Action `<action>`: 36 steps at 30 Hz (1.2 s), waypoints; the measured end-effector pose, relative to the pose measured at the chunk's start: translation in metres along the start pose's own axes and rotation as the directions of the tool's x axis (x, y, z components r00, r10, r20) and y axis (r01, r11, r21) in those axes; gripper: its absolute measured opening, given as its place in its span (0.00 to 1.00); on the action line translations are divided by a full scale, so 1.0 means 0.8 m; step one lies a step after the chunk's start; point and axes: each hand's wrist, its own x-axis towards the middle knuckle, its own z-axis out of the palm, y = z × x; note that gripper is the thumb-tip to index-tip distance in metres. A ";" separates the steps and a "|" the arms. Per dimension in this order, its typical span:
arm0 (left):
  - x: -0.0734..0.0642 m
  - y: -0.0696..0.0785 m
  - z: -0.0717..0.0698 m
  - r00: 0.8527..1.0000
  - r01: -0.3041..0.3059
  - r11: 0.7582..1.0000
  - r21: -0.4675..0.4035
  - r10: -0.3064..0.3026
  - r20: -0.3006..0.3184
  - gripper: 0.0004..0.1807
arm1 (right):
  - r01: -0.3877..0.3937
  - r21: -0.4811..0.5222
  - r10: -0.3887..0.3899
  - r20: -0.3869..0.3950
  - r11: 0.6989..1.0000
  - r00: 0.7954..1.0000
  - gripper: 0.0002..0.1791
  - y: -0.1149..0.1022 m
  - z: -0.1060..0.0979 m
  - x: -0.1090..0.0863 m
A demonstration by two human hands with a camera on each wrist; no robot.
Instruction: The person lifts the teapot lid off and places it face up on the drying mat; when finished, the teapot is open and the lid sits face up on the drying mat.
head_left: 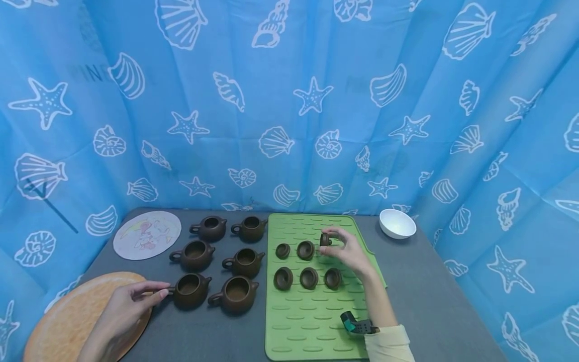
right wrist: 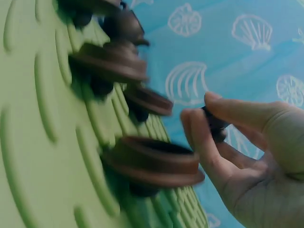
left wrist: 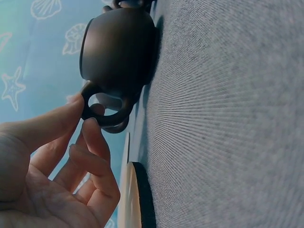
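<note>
My left hand point(head_left: 124, 309) pinches the handle of a brown clay teapot point(head_left: 191, 291) at the front left of a group of lidless teapots. Thumb and forefinger meet at the handle in the left wrist view, and the teapot body point(left wrist: 118, 45) appears to rest on the cloth. Over the green mat point(head_left: 316, 314), my right hand point(head_left: 348, 251) holds a small brown teapot lid point(head_left: 324, 240), raised on its side between thumb and fingers. Fingers partly cover this lid point(right wrist: 216, 122) in the right wrist view. Several more lids point(head_left: 309, 277) lie knob-down on the mat.
Other brown teapots point(head_left: 238, 294) stand in two columns left of the mat. A round orange-patterned mat point(head_left: 77, 317) lies under the left forearm, and a pale round mat point(head_left: 147, 235) lies behind it. At the back right sits a white bowl point(head_left: 397, 224). Blue curtain point(head_left: 312, 120) surrounds the table.
</note>
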 end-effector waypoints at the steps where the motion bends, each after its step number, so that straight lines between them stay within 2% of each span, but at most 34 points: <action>1: 0.000 0.000 0.000 1.000 0.006 1.000 -0.003 -0.006 -0.001 0.24 | -0.013 0.004 0.013 0.006 1.000 1.000 0.33 0.004 -0.002 0.000; 8: 0.001 -0.002 -0.002 1.000 0.000 1.000 -0.021 0.000 -0.008 0.26 | -0.101 0.050 0.096 0.096 0.994 0.991 0.32 0.023 -0.010 0.002; 16: 0.001 -0.002 -0.002 1.000 0.015 0.999 -0.033 -0.015 0.000 0.24 | -0.038 -0.062 0.047 0.148 0.997 0.988 0.29 0.033 -0.013 0.003; 21: -0.001 -0.003 -0.002 1.000 0.010 0.999 -0.040 -0.010 0.000 0.23 | -0.035 -0.099 0.050 0.143 0.994 0.989 0.29 0.033 -0.011 0.003; 28: -0.001 -0.002 -0.002 1.000 -0.007 1.000 -0.003 0.007 -0.006 0.25 | -0.049 -0.133 0.066 0.124 0.990 0.990 0.29 0.034 -0.013 0.001; 36: -0.001 0.001 -0.004 1.000 -0.018 1.000 0.006 0.018 0.013 0.22 | -0.060 -0.106 0.073 0.123 0.992 0.990 0.29 0.036 -0.015 0.001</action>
